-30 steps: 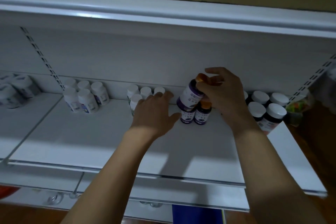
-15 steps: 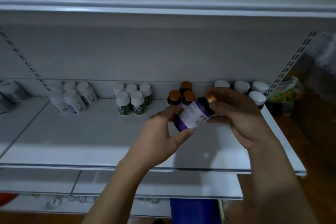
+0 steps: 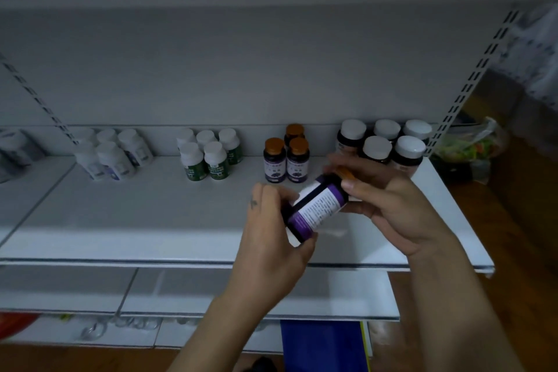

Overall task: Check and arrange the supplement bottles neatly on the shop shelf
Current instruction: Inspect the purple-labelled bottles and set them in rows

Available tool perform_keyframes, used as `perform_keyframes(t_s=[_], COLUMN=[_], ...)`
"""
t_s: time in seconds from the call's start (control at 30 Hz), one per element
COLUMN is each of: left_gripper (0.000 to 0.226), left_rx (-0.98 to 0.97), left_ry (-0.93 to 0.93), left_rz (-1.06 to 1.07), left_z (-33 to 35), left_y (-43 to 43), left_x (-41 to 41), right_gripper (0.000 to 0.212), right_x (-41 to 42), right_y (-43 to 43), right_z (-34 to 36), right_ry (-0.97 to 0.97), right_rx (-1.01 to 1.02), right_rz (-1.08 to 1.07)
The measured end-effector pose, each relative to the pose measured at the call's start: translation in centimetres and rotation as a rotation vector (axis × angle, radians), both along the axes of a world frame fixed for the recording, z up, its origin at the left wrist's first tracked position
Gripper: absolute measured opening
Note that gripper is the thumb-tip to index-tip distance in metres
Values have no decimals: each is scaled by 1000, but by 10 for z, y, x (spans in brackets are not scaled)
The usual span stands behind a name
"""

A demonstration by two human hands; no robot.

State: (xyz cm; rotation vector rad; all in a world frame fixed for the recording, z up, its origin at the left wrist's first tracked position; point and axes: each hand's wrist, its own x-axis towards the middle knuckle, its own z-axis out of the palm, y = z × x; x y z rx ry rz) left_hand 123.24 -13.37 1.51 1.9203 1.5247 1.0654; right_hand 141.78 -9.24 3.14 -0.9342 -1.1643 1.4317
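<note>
Bottle (image 3: 317,208) turned, between left hand (image 3: 271,248), right hand (image 3: 392,208)

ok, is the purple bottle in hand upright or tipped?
Tipped. The purple-label bottle lies slanted, its orange cap up at the right hand, its base at the left hand, clear of the shelf.

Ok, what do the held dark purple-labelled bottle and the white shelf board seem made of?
Dark purple-labelled bottle: probably plastic, though glass is possible; its label shines like glossy film or paper. White shelf board: likely painted sheet metal, judging by the smooth satin surface and thin folded front edge.
</note>
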Motion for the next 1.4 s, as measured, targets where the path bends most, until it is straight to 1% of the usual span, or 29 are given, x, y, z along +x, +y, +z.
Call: perform_keyframes(t_s=[0.13,0.23,0.33,0.43,0.53,0.57,0.67,0.73,0.8,0.83,0.97,1.17,1.3,1.4], left_gripper=[65,71,87,89,91,90,76,61,49,47,46,47,52,57], left_rx=[74,146,197,245,247,245,217,203,197,206,229,210,201,166], left_ry=[-23,-47,-150,-173,-160,-151,-120,-79,-61,-60,-49,-41,-40,-4], left_rz=[71,122,138,102,76,66,26,15,23,28,36,72,106,103], left_z=[-12,-16,-18,-19,-19,-19,-16,-12,-7,-5,-1,-2,-4,-6], left_y=[-7,-10,-14,-17,-16,-16,-14,-13,-13,-13,-11,-9,-6,-5], left_x=[6,8,12,14,16,17,15,14,13,14,14,16,16,15], right_gripper=[34,47,56,53,50,48,38,33,31,32,29,28,30,32], right_x=[-1,-4,-5,-2,3,4,3,2,0,-1,-2,-1,1,5], right_y=[-3,-2,-2,-4,-7,-8,-9,-9,-9,-9,-7,-4,-3,-1], right_z=[-5,-9,-9,-8,-6,-5,-1,3,6,6,7,8,5,4], right_ry=[60,135,186,210,213,207,152,92,40,36,76,69,72,93], right_rx=[23,41,57,81,79,74,40,25,28,30,57,80,87,97], right_rz=[55,91,106,131,138,131,60,9,-11,-16,-16,-20,-12,34])
